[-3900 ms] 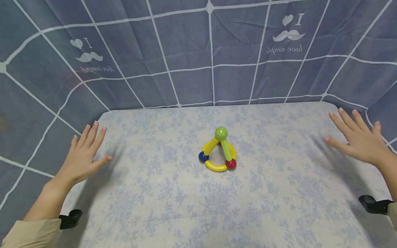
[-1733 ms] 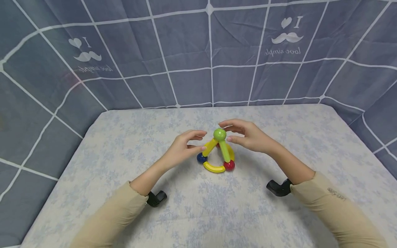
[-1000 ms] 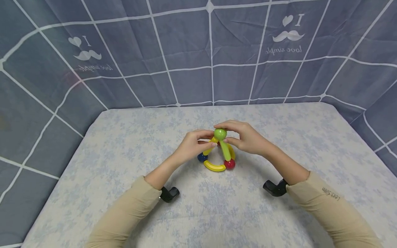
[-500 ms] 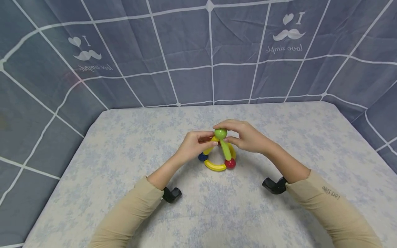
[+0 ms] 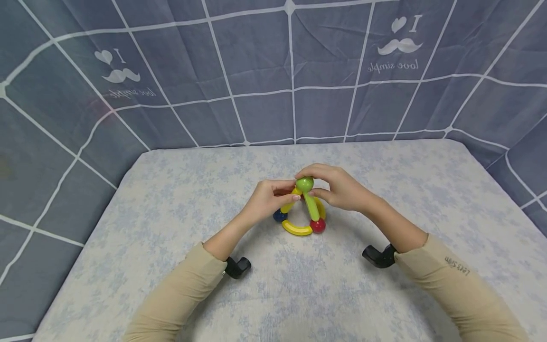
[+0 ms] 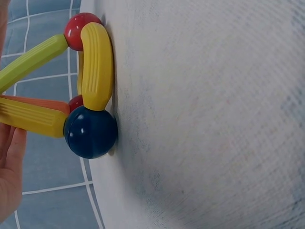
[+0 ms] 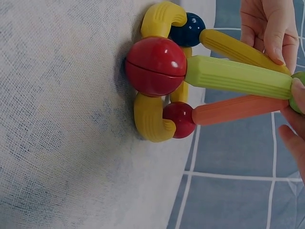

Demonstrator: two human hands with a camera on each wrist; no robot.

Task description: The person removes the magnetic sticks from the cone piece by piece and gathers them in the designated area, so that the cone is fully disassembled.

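Note:
A toy pyramid of sticks and balls [image 5: 304, 209] stands mid-table. Its base is a ring of curved yellow sticks [image 5: 296, 230] joining a blue ball [image 6: 90, 132] and red balls [image 7: 155, 67]. Yellow [image 7: 243, 50], green [image 7: 238, 76] and orange [image 7: 233, 109] straight sticks rise to a green ball [image 5: 304, 183] on top. My left hand [image 5: 291, 193] pinches the straight yellow stick near its upper end. My right hand [image 5: 310, 183] pinches the green ball between thumb and fingers. The toy rests on the cloth.
The table [image 5: 171, 199] wears a pale floral cloth. A blue-grey checked sheet [image 5: 256, 71] hangs close behind and at both sides. Black wrist-camera mounts [image 5: 237, 267] [image 5: 378, 256] sit under my sleeves.
Both hands came in from the table's sides, where they lay flat, and closed on the toy's top. Over the last second they have hardly moved.

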